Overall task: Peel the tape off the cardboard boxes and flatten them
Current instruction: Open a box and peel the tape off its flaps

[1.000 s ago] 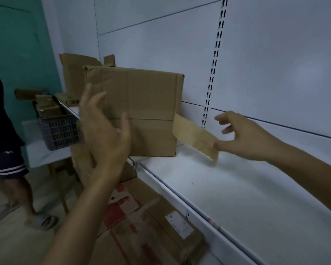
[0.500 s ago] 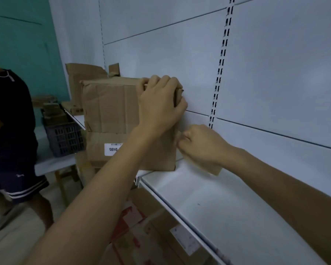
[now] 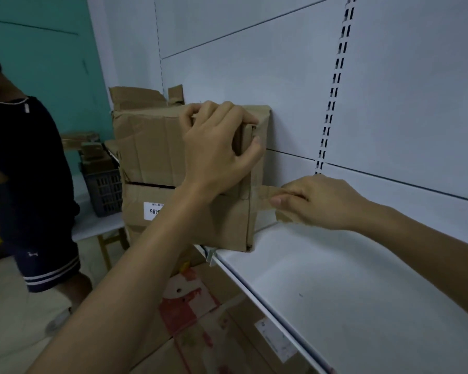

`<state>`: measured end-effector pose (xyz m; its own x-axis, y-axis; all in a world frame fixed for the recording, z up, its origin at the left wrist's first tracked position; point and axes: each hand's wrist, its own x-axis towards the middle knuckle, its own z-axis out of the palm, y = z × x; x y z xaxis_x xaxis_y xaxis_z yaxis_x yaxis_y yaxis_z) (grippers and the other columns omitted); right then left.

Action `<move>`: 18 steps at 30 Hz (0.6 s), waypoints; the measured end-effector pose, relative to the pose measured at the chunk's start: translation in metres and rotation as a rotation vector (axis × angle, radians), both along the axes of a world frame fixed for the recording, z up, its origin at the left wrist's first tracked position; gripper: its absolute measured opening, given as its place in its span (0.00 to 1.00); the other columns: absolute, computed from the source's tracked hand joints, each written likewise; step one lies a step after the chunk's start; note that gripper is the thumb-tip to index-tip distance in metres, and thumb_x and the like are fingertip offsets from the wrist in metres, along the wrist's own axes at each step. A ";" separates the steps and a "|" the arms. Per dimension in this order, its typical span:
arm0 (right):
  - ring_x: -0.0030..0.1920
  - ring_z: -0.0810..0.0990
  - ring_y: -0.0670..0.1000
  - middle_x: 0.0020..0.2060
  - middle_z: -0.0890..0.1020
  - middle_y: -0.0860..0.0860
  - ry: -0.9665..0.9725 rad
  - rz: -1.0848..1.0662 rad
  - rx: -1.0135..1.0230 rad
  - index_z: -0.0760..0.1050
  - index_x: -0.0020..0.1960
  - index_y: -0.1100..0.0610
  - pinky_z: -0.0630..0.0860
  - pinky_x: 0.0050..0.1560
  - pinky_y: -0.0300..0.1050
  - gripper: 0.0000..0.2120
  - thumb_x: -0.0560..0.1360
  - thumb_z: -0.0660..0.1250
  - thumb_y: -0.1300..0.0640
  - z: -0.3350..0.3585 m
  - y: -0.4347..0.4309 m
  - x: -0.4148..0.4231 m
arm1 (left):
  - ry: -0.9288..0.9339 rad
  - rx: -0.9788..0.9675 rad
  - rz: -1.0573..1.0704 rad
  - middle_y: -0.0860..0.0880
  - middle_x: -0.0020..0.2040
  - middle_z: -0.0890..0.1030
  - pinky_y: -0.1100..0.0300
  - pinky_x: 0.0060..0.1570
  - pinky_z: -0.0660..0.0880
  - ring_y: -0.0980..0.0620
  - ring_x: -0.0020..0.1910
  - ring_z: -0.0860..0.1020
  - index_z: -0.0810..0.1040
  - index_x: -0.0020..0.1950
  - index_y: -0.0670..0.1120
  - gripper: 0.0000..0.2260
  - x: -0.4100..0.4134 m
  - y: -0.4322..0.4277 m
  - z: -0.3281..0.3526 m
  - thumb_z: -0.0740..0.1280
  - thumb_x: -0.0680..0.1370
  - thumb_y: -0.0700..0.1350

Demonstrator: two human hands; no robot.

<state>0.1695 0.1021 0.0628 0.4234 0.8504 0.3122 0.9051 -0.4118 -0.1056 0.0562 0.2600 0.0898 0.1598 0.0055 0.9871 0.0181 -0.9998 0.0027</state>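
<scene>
At the left end of the white shelf (image 3: 362, 292), by its front edge: a brown cardboard box (image 3: 152, 157), standing up, close to the back wall. Held at its top right corner by the left grip (image 3: 216, 147), with fingers curled over the edge. Just beside the box's right side, a strip of brown tape (image 3: 265, 195), one end stuck to the box, the other end pinched in the right grip (image 3: 319, 203). Behind, another open box (image 3: 135, 97). Past the shelf's left end, a grey crate (image 3: 106, 190) and a person in dark clothes (image 3: 30, 171).

place: shop | signs: white slotted shelving (image 3: 362, 292), cardboard boxes (image 3: 152, 147), plastic crate (image 3: 104, 188)
</scene>
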 end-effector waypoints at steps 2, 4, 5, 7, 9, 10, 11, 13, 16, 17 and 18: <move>0.43 0.78 0.48 0.37 0.80 0.43 -0.012 -0.021 -0.032 0.77 0.43 0.44 0.69 0.41 0.45 0.20 0.76 0.52 0.35 -0.002 0.011 0.011 | 0.022 -0.003 0.011 0.52 0.41 0.79 0.49 0.55 0.64 0.49 0.46 0.76 0.80 0.44 0.46 0.06 0.002 -0.002 -0.001 0.69 0.70 0.47; 0.50 0.79 0.50 0.47 0.82 0.44 0.025 -0.025 -0.044 0.79 0.51 0.41 0.74 0.49 0.47 0.20 0.75 0.52 0.35 0.000 0.024 0.019 | 0.049 -0.013 0.045 0.52 0.42 0.80 0.50 0.56 0.63 0.48 0.48 0.76 0.80 0.44 0.46 0.07 0.004 -0.004 -0.003 0.68 0.71 0.48; 0.52 0.78 0.50 0.50 0.82 0.43 0.042 -0.016 -0.045 0.79 0.52 0.39 0.74 0.52 0.48 0.18 0.75 0.54 0.35 0.001 0.029 0.022 | 0.066 -0.019 0.055 0.52 0.42 0.80 0.50 0.56 0.63 0.48 0.48 0.76 0.80 0.44 0.46 0.07 0.004 -0.004 -0.003 0.68 0.71 0.48; 0.52 0.78 0.49 0.48 0.81 0.40 0.048 0.002 -0.047 0.78 0.48 0.34 0.73 0.53 0.48 0.11 0.76 0.57 0.36 0.004 0.031 0.028 | 0.091 -0.033 0.057 0.52 0.42 0.80 0.49 0.55 0.63 0.47 0.49 0.76 0.80 0.45 0.46 0.07 0.004 -0.002 -0.002 0.67 0.71 0.48; 0.46 0.78 0.49 0.41 0.82 0.42 0.012 -0.004 -0.020 0.78 0.46 0.37 0.71 0.51 0.47 0.12 0.76 0.57 0.36 0.004 0.023 0.030 | 0.111 -0.043 0.052 0.52 0.43 0.80 0.48 0.55 0.64 0.48 0.49 0.76 0.80 0.46 0.47 0.08 0.005 0.001 -0.001 0.67 0.71 0.48; 0.42 0.78 0.48 0.37 0.81 0.43 -0.039 0.027 0.019 0.80 0.45 0.42 0.70 0.50 0.47 0.15 0.77 0.57 0.38 0.001 0.017 0.028 | 0.117 -0.044 0.051 0.53 0.43 0.79 0.48 0.56 0.65 0.48 0.49 0.76 0.80 0.46 0.47 0.08 0.006 0.002 0.000 0.66 0.71 0.49; 0.37 0.77 0.46 0.32 0.80 0.44 -0.079 0.082 0.069 0.79 0.42 0.45 0.70 0.48 0.47 0.16 0.78 0.58 0.40 -0.004 0.012 0.027 | 0.119 -0.043 0.052 0.53 0.42 0.79 0.48 0.55 0.65 0.48 0.49 0.75 0.80 0.46 0.47 0.08 0.007 0.002 0.000 0.66 0.71 0.49; 0.28 0.72 0.41 0.24 0.73 0.43 -0.067 0.183 0.138 0.74 0.33 0.46 0.69 0.41 0.43 0.17 0.79 0.60 0.45 -0.016 -0.005 0.023 | 0.118 -0.038 0.058 0.53 0.41 0.78 0.48 0.55 0.65 0.49 0.48 0.75 0.79 0.45 0.47 0.08 0.009 0.002 0.001 0.66 0.71 0.49; 0.34 0.77 0.48 0.30 0.77 0.45 0.005 0.035 -0.016 0.78 0.39 0.48 0.71 0.40 0.43 0.16 0.80 0.57 0.45 -0.038 -0.050 0.038 | 0.086 -0.084 0.041 0.57 0.40 0.74 0.49 0.55 0.64 0.52 0.45 0.72 0.79 0.45 0.48 0.07 0.003 0.018 0.000 0.65 0.70 0.47; 0.37 0.79 0.52 0.33 0.79 0.47 0.043 -0.066 -0.073 0.79 0.42 0.49 0.74 0.43 0.45 0.17 0.80 0.56 0.44 -0.047 -0.070 0.053 | 0.074 -0.113 0.024 0.58 0.40 0.72 0.51 0.55 0.64 0.54 0.44 0.70 0.78 0.45 0.48 0.06 -0.001 0.028 0.000 0.65 0.70 0.47; 0.39 0.80 0.54 0.34 0.79 0.48 0.093 -0.163 -0.093 0.78 0.42 0.48 0.75 0.45 0.47 0.19 0.80 0.54 0.40 -0.052 -0.092 0.061 | 0.064 -0.140 0.010 0.58 0.39 0.71 0.53 0.53 0.63 0.56 0.44 0.68 0.78 0.45 0.48 0.06 -0.005 0.036 0.000 0.65 0.70 0.46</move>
